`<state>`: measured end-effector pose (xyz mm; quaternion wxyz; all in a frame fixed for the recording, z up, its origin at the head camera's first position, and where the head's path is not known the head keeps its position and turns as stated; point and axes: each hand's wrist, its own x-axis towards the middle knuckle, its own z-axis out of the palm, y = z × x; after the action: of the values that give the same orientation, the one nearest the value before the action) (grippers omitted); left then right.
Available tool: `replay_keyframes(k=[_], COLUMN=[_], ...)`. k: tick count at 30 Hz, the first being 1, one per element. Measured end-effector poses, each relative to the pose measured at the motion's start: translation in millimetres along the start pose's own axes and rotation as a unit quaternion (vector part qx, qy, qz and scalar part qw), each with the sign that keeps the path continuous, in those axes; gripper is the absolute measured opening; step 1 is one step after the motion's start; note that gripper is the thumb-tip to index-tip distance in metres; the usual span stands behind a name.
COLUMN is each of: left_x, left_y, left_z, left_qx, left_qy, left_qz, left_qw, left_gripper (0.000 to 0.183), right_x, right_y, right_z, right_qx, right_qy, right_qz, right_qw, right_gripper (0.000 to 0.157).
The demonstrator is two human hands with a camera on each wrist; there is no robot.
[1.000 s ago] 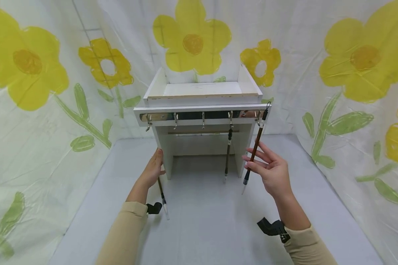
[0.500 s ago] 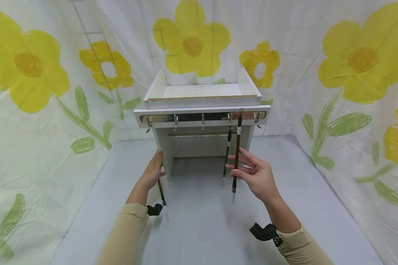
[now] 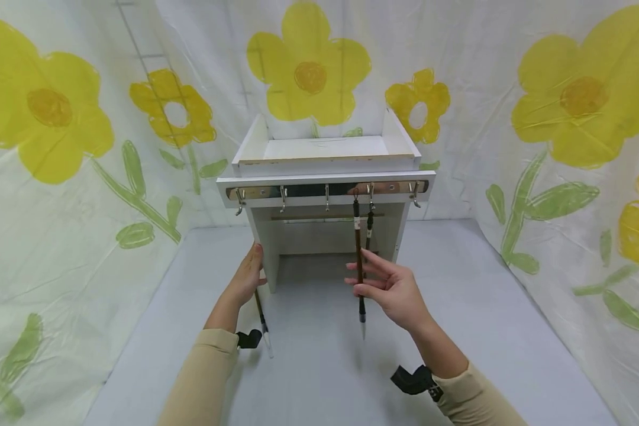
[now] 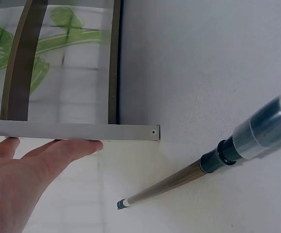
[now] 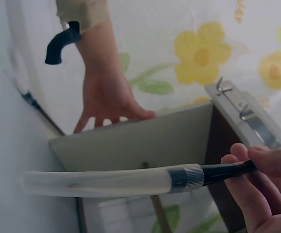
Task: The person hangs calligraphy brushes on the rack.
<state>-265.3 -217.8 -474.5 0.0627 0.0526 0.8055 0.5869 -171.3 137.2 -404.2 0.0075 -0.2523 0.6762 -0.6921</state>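
Observation:
Upright in my right hand (image 3: 396, 293) is a calligraphy brush (image 3: 358, 248) with a reddish-brown handle, pinched between thumb and fingers. Its hanging loop overlaps the metal hook strip (image 3: 298, 190) between the middle hook and the one right of it. A clear cap (image 5: 101, 183) covers the bristles in the right wrist view. Another brush (image 3: 370, 223) hangs from the hook second from right, partly behind the held one. My left hand (image 3: 242, 281) rests with fingers extended against the left side panel of the white shelf (image 3: 325, 167). Beside this hand lies a third brush (image 4: 172, 183) on the table.
The shelf has an open tray top (image 3: 325, 147) and a thin crossbar (image 3: 319, 217) underneath. It stands on a pale table (image 3: 309, 378), with flower-printed curtains (image 3: 554, 225) behind and at both sides. Each wrist wears a black camera mount (image 3: 412, 380).
My right hand has carried the brush leftward, from the rightmost hook past the hanging brush, and a little lower. The brush has gone from tilted to nearly upright. My left hand stays put.

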Motion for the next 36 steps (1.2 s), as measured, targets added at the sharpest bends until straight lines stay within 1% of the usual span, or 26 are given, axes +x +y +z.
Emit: replay_keyframes(k=[7, 9, 14, 18, 22, 24, 26, 29, 34, 36], left_x=[0.2, 0.1, 0.0, -1.4, -11.5, -10.8, -7.6, 0.9, 1.5, 1.3], left_y=[-2.3, -2.4, -2.4, 1.1, 21.7, 22.7, 18.4, 3.7, -1.4, -2.1], left_z=[-0.6, -0.8, -0.3, 0.0, 0.9, 1.1, 1.6, 1.3, 0.8, 0.7], left_qx=[-0.005, -0.006, -0.009, -0.013, -0.01, -0.011, -0.011, -0.014, -0.016, -0.009], left_qy=[0.0, 0.001, 0.001, -0.006, -0.019, -0.02, -0.017, -0.007, 0.002, 0.003], left_qz=[-0.002, -0.002, -0.009, -0.014, -0.021, -0.024, -0.02, -0.01, -0.007, -0.006], left_qw=[1.0, 1.0, 0.9999, 0.9998, 0.9995, 0.9995, 0.9996, 0.9998, 0.9998, 0.9999], left_gripper=[0.078, 0.079, 0.079, 0.076, 0.071, 0.07, 0.072, 0.077, 0.079, 0.078], right_x=[2, 3, 6, 9, 12, 14, 17, 21, 29, 32], right_y=[11, 14, 18, 20, 21, 21, 24, 34, 57, 64], right_z=[9.2, 11.1, 13.6, 14.1, 14.1, 13.7, 13.8, 14.7, 20.1, 23.0], right_qx=[-0.001, -0.001, -0.001, -0.002, 0.0, -0.002, -0.006, -0.02, -0.035, -0.043], right_qy=[-0.055, -0.062, -0.065, -0.062, -0.058, -0.057, -0.055, -0.045, -0.013, 0.002], right_qz=[0.043, 0.051, 0.067, 0.077, 0.078, 0.077, 0.074, 0.069, 0.073, 0.078], right_qw=[0.998, 0.997, 0.996, 0.995, 0.995, 0.995, 0.996, 0.996, 0.997, 0.996], right_gripper=[0.071, 0.071, 0.073, 0.074, 0.074, 0.073, 0.072, 0.071, 0.07, 0.067])
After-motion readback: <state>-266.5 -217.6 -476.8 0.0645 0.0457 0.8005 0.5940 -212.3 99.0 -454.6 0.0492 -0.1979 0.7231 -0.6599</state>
